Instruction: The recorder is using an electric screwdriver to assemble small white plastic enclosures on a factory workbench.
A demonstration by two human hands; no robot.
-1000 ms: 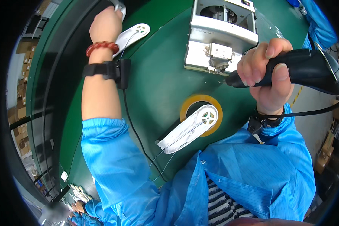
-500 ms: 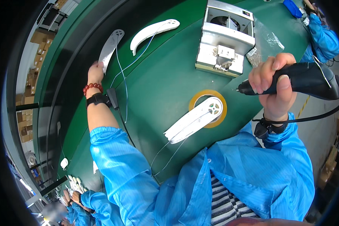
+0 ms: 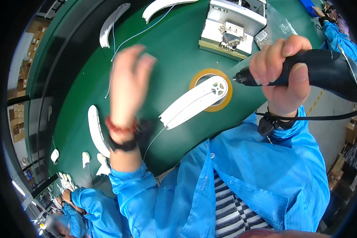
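White curved plastic part (image 3: 194,104): lies on the green surface (image 3: 166,59) with its round end over a yellow tape ring (image 3: 211,95), which seems to prop it level for fastening; a thin wire trails from it. Right hand (image 3: 283,75): fingers wrapped tight round a black electric screwdriver (image 3: 309,73), tip just beside the part's round end. Left hand (image 3: 129,81): blurred, raised above the surface, fingers loosely spread and holding nothing; 3 more white parts (image 3: 95,131) and a grey metal fixture (image 3: 232,25) lie beyond.
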